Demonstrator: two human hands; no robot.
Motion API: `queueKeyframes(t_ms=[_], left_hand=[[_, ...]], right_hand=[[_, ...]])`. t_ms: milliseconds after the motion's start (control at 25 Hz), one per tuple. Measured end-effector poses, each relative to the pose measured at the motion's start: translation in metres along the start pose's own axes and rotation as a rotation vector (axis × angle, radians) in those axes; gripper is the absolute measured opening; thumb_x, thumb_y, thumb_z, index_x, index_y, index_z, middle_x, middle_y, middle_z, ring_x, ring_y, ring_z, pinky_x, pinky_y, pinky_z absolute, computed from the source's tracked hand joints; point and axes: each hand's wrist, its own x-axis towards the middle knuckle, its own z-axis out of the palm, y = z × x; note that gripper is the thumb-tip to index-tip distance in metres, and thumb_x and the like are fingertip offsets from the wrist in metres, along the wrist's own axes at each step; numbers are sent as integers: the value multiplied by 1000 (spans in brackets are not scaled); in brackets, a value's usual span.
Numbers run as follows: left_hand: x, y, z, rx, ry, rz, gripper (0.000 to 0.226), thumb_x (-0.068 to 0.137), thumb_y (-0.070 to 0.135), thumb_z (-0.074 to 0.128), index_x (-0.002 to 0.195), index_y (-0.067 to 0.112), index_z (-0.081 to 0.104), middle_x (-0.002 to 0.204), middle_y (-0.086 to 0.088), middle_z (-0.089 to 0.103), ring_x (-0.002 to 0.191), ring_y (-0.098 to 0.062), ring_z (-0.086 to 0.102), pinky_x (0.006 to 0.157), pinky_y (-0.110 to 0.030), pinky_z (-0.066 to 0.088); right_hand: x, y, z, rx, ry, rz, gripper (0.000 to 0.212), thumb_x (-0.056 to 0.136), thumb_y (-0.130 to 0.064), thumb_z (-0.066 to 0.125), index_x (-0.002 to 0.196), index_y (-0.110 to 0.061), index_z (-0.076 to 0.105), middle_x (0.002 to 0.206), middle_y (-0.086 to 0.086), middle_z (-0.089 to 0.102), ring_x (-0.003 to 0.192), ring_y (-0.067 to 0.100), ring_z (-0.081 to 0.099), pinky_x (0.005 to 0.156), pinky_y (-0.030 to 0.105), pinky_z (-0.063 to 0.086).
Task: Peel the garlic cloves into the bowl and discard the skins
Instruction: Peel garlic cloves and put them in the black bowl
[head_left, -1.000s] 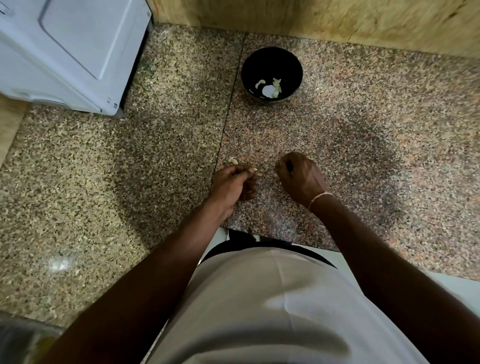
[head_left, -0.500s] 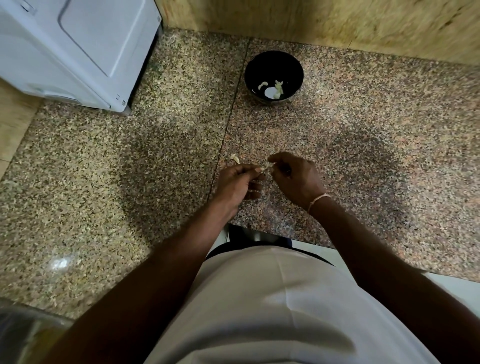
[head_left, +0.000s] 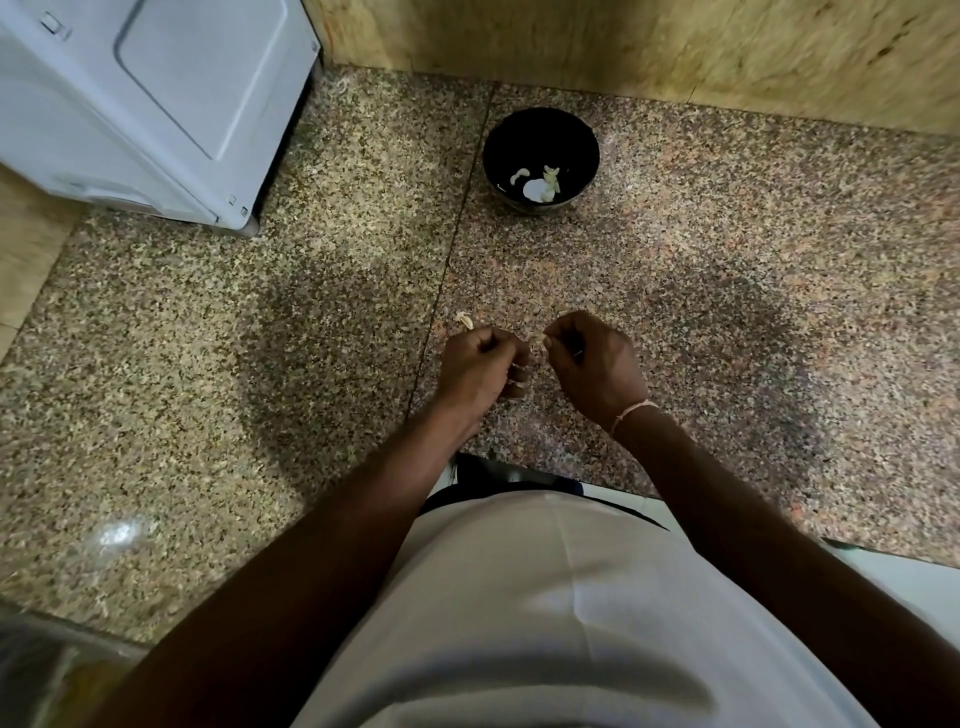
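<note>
My left hand (head_left: 483, 366) and my right hand (head_left: 597, 364) are close together over the speckled granite counter (head_left: 260, 389), fingers curled. Between their fingertips is a small pale garlic clove (head_left: 535, 345), mostly hidden; both hands pinch at it. A pale scrap of garlic skin (head_left: 464, 320) lies on the counter just beyond my left hand. Farther back stands a black bowl (head_left: 540, 117) holding a few pale garlic pieces (head_left: 540, 184).
A white appliance (head_left: 156, 104) stands at the back left. A wooden wall (head_left: 675, 52) runs along the back of the counter. My white shirt fills the lower middle of the view, and a blurred object (head_left: 31, 670) shows at the bottom left.
My two hands came together from a small gap and now pull slightly apart at the clove. The view has shifted a little; the bowl and the skin scrap stay put.
</note>
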Motion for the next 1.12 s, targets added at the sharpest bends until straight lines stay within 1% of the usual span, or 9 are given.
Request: queueKeyframes(t_ms=[200, 280, 400, 520, 600, 760, 920, 1040, 1120], left_hand=[[9, -2, 7, 128, 64, 136, 10, 92, 11, 76, 87, 3, 77, 72, -11, 75, 55, -17, 68, 51, -32, 60], [12, -2, 11, 175, 49, 148, 6, 90, 12, 80, 87, 7, 78, 71, -7, 76, 55, -15, 67, 52, -34, 60], [15, -3, 17, 298, 29, 190, 11, 85, 21, 87, 85, 14, 78, 73, 0, 76, 57, -12, 66, 55, -34, 59], [13, -2, 21, 335, -14, 254, 16, 86, 17, 86, 101, 19, 79, 87, 8, 77, 62, -5, 70, 53, -24, 55], [12, -1, 23, 335, -59, 292, 22, 89, 15, 83, 111, 19, 79, 92, 9, 78, 65, -12, 73, 53, -25, 57], [15, 4, 25, 365, -68, 361, 11, 91, 18, 82, 102, 17, 81, 77, 6, 76, 61, -12, 68, 54, -32, 55], [17, 12, 22, 188, -131, 248, 8, 93, 14, 79, 98, 19, 79, 84, -4, 78, 65, -17, 71, 54, -34, 59], [17, 18, 20, -37, -185, 93, 5, 96, 11, 75, 99, 14, 78, 96, -13, 79, 72, -25, 72, 56, -34, 62], [17, 20, 20, -105, -195, 17, 6, 98, 10, 71, 100, 9, 77, 99, -15, 79, 71, -24, 72, 56, -33, 62]], right_hand=[[0, 6, -2, 23, -2, 29, 8, 97, -19, 66, 104, -16, 67, 88, -2, 71, 75, 16, 67, 69, 39, 58], [1, 7, -4, 23, -2, 48, 8, 98, -20, 65, 105, -16, 66, 88, -2, 71, 74, 15, 66, 67, 37, 57], [1, 8, -7, 6, 10, 57, 8, 99, -20, 63, 106, -17, 66, 87, -1, 71, 72, 16, 65, 64, 35, 55], [0, 9, -11, -33, -1, 58, 10, 100, -21, 62, 108, -15, 66, 90, 2, 72, 75, 21, 67, 65, 35, 55], [0, 10, -13, -84, -24, 43, 12, 101, -23, 60, 110, -15, 64, 95, 5, 72, 78, 23, 68, 66, 38, 56], [2, 10, -18, -121, -37, -13, 13, 103, -23, 59, 110, -15, 64, 99, 8, 72, 84, 27, 67, 70, 43, 56], [6, 7, -19, -17, 4, -38, 7, 102, -15, 58, 106, -13, 64, 94, 5, 70, 78, 23, 65, 66, 42, 55], [7, 7, -21, 32, 37, -61, 9, 99, -8, 59, 104, -13, 64, 94, 3, 70, 78, 20, 64, 66, 38, 53], [6, 7, -21, 40, 49, -74, 10, 98, -7, 60, 104, -14, 65, 95, 1, 70, 81, 20, 65, 68, 38, 53]])
